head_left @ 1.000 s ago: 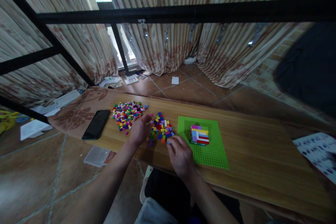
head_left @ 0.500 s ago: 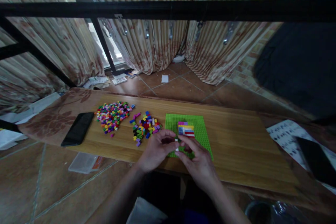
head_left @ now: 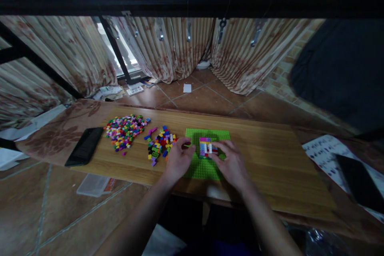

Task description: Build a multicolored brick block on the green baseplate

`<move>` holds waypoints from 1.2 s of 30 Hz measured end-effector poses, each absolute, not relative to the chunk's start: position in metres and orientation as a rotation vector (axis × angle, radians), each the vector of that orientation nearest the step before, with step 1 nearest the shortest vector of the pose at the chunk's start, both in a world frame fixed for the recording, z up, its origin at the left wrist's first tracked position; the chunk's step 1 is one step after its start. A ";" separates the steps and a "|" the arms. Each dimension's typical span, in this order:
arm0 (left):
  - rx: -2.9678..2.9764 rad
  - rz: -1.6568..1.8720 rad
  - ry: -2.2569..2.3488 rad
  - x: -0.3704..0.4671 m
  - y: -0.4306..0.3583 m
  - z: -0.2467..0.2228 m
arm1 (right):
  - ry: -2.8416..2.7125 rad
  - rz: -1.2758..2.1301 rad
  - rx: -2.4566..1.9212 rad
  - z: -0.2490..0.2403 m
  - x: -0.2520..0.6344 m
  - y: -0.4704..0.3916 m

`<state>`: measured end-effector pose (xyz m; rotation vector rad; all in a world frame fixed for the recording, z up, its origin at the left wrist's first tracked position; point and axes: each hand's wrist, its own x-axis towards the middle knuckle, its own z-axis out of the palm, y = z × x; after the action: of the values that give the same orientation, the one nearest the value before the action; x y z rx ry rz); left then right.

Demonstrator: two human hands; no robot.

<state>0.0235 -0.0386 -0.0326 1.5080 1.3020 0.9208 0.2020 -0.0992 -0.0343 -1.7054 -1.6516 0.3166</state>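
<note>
A green studded baseplate [head_left: 207, 174] lies on the wooden board in front of me. Several coloured bricks, pink, yellow, blue, white and red, form a small block [head_left: 203, 146] on it. My right hand [head_left: 231, 164] pinches a white brick [head_left: 210, 148] over the right part of this block; whether the brick touches it I cannot tell. To the block's left, my left hand [head_left: 179, 161] holds nothing, its thumb and index finger apart. It is beside the smaller pile of loose bricks [head_left: 163, 140] and partly overlaps it.
Farther left is a larger heap of small bricks [head_left: 126, 130], with a black phone [head_left: 84, 146] beside it. At the right lie a printed sheet [head_left: 322, 150] and a dark flat device [head_left: 358, 180]. A clear plastic box [head_left: 91, 185] sits on the tiled floor.
Both hands were together at the baseplate's near part around the white brick. The left hand has let go and drawn left; the right has carried the brick up over the block.
</note>
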 end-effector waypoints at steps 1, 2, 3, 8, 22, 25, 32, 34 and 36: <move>1.526 0.904 1.329 0.025 -0.035 -0.036 | -1.664 0.291 -1.707 -0.036 0.201 -0.097; 1.543 0.889 1.346 0.027 -0.031 -0.039 | -1.670 0.266 -1.712 -0.038 0.200 -0.096; 1.557 0.882 1.354 0.030 -0.029 -0.042 | -1.670 0.240 -1.722 -0.040 0.199 -0.096; 1.582 0.869 1.334 0.045 -0.023 -0.050 | -1.664 0.137 -1.777 -0.045 0.198 -0.097; 1.410 0.876 1.205 0.054 -0.025 -0.052 | -1.514 0.111 -1.760 -0.043 0.187 -0.104; 1.400 0.868 1.216 0.052 -0.026 -0.052 | -1.523 0.120 -1.797 -0.042 0.183 -0.099; 1.421 0.835 1.216 0.049 -0.026 -0.052 | -1.456 0.255 -1.813 -0.041 0.189 -0.095; 1.415 0.840 1.212 0.049 -0.025 -0.053 | -1.451 0.269 -1.805 -0.041 0.190 -0.096; 1.418 0.843 1.209 0.050 -0.025 -0.054 | -1.456 0.255 -1.805 -0.041 0.188 -0.097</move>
<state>0.0500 -0.0246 -0.0536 1.4180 1.2090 0.8435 0.1883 -0.0968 -0.0409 -1.8046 -1.4562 0.2553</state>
